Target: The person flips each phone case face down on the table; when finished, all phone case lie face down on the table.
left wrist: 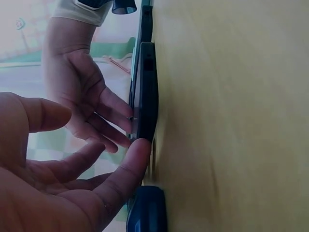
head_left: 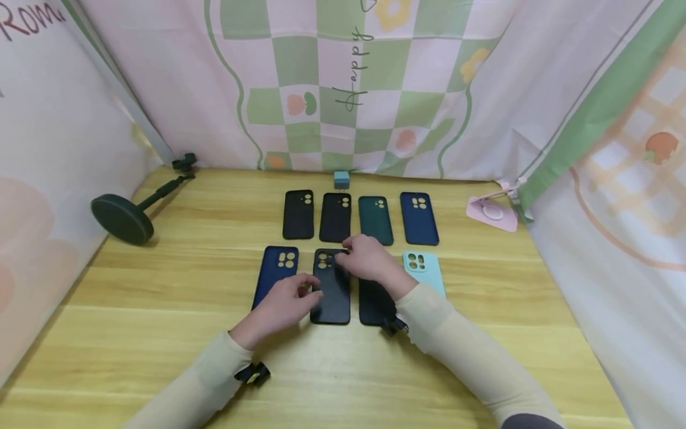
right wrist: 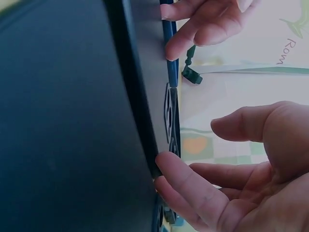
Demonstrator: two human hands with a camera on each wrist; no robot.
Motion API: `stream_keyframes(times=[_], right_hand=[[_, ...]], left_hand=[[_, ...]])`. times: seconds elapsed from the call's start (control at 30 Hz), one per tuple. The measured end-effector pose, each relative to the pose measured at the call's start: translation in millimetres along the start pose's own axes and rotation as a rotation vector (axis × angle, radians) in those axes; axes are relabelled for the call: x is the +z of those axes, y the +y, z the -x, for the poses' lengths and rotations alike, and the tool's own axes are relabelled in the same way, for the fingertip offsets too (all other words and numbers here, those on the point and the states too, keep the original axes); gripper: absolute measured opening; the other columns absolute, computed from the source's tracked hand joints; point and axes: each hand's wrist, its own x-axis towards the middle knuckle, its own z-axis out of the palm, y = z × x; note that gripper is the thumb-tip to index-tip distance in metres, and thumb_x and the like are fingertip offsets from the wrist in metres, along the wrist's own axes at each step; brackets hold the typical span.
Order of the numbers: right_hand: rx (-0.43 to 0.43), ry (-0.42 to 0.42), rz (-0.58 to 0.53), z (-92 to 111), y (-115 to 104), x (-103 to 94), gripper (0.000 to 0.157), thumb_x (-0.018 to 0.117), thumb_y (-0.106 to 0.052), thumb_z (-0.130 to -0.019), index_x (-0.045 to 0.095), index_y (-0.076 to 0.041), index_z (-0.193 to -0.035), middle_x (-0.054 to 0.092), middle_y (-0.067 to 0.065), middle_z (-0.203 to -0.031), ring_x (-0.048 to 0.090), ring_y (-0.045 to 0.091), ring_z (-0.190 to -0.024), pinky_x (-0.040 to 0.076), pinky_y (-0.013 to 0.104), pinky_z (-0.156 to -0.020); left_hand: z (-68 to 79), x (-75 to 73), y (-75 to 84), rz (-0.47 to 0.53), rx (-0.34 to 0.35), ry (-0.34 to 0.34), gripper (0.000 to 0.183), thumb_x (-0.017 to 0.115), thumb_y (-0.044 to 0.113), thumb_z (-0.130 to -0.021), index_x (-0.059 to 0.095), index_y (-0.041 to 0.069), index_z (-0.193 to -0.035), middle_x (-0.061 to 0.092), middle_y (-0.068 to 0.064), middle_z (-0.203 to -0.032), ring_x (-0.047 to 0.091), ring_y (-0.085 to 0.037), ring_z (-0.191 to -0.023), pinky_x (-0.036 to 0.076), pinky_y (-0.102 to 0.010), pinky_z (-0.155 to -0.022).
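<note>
Between both hands lies a black phone case (head_left: 332,298) with camera cutouts at its top, flat on the wooden table. My left hand (head_left: 286,304) is at its left edge; in the left wrist view one fingertip touches the dark case edge (left wrist: 147,96), and the thumb stands apart. My right hand (head_left: 370,259) reaches over its upper right corner; in the right wrist view the fingertips (right wrist: 169,162) touch a case edge and the thumb is free. A dark blue case (head_left: 276,268) is partly behind the left hand. Another black case (head_left: 372,304) sits partly under the right wrist.
A light turquoise case (head_left: 429,274) lies right of the right hand. Behind are two black cases (head_left: 298,217), a dark green case (head_left: 377,220) and a blue case (head_left: 420,220). A small blue block (head_left: 341,180), dark round-based stand (head_left: 123,219) and pink stand (head_left: 490,213) are farther out.
</note>
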Motion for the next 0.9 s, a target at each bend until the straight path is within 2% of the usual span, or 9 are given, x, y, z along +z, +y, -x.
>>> stream_keyframes(times=[0.1, 0.27, 0.33, 0.47, 0.57, 0.7, 0.77, 0.9], right_hand=[[-0.022, 0.007, -0.002, -1.1, -5.6, -0.2, 0.048, 0.059, -0.032, -0.095, 0.059, -0.002, -0.134, 0.061, 0.014, -0.129, 0.06, 0.024, -0.112, 0.05, 0.044, -0.094], [-0.044, 0.016, -0.022, -5.9, -16.0, 0.8, 0.044, 0.059, -0.031, -0.095, 0.061, -0.005, -0.131, 0.063, 0.013, -0.125, 0.059, 0.026, -0.113, 0.05, 0.044, -0.093], [-0.046, 0.017, -0.034, -8.9, -20.0, 2.5, 0.043, 0.06, -0.032, -0.095, 0.061, -0.006, -0.13, 0.063, 0.011, -0.123, 0.059, 0.025, -0.11, 0.05, 0.043, -0.092], [-0.071, 0.009, -0.074, -16.8, -28.8, 8.4, 0.041, 0.061, -0.032, -0.094, 0.062, -0.007, -0.128, 0.065, 0.009, -0.117, 0.061, 0.021, -0.101, 0.052, 0.041, -0.088], [-0.089, -0.02, -0.117, -24.1, -36.2, 14.3, 0.041, 0.061, -0.031, -0.094, 0.061, -0.007, -0.127, 0.065, 0.008, -0.113, 0.066, 0.016, -0.086, 0.054, 0.038, -0.08], [-0.09, -0.061, -0.173, -34.5, -46.9, 21.5, 0.039, 0.06, -0.029, -0.094, 0.06, -0.006, -0.126, 0.065, 0.008, -0.11, 0.068, 0.013, -0.07, 0.056, 0.033, -0.071], [-0.086, -0.063, -0.187, -38.9, -51.6, 23.1, 0.036, 0.059, -0.026, -0.094, 0.06, -0.006, -0.124, 0.065, 0.007, -0.109, 0.068, 0.014, -0.068, 0.056, 0.032, -0.069], [-0.068, -0.061, -0.158, -49.4, -61.6, 25.3, 0.034, 0.058, -0.024, -0.094, 0.059, -0.007, -0.123, 0.068, 0.007, -0.093, 0.068, 0.021, -0.067, 0.055, 0.035, -0.063]], left_hand=[[3.6, -3.1, -2.4, 0.025, 0.008, -0.005, 0.032, 0.06, 0.032, -0.097, 0.064, 0.014, -0.123, 0.065, 0.0, -0.098, 0.059, -0.016, -0.081, 0.05, -0.034, -0.068], [12.1, -12.0, -10.0, 0.091, 0.037, -0.004, 0.027, 0.061, 0.029, -0.097, 0.065, 0.011, -0.117, 0.067, -0.003, -0.086, 0.063, -0.018, -0.07, 0.051, -0.035, -0.059], [15.4, -17.5, -13.9, 0.095, 0.041, 0.021, 0.022, 0.061, 0.026, -0.097, 0.067, 0.011, -0.112, 0.067, -0.002, -0.086, 0.062, -0.018, -0.071, 0.05, -0.035, -0.06], [21.9, -31.4, -23.2, 0.112, -0.018, 0.082, 0.015, 0.061, 0.024, -0.097, 0.068, 0.012, -0.104, 0.065, -0.003, -0.086, 0.06, -0.018, -0.072, 0.051, -0.034, -0.061], [26.2, -42.9, -32.3, 0.133, -0.077, 0.126, 0.014, 0.061, 0.023, -0.097, 0.067, 0.011, -0.101, 0.065, -0.006, -0.086, 0.061, -0.018, -0.07, 0.053, -0.033, -0.059], [31.1, -56.8, -45.4, 0.129, -0.097, 0.181, 0.013, 0.063, 0.019, -0.096, 0.067, 0.007, -0.1, 0.064, -0.009, -0.083, 0.06, -0.019, -0.066, 0.052, -0.032, -0.056], [32.0, -61.6, -51.0, 0.118, -0.101, 0.203, 0.013, 0.063, 0.018, -0.095, 0.066, 0.005, -0.099, 0.063, -0.008, -0.081, 0.059, -0.019, -0.065, 0.051, -0.032, -0.055], [33.6, -69.1, -59.5, 0.108, -0.145, 0.224, 0.013, 0.065, 0.017, -0.094, 0.065, 0.004, -0.097, 0.062, -0.008, -0.079, 0.058, -0.019, -0.064, 0.048, -0.031, -0.053]])
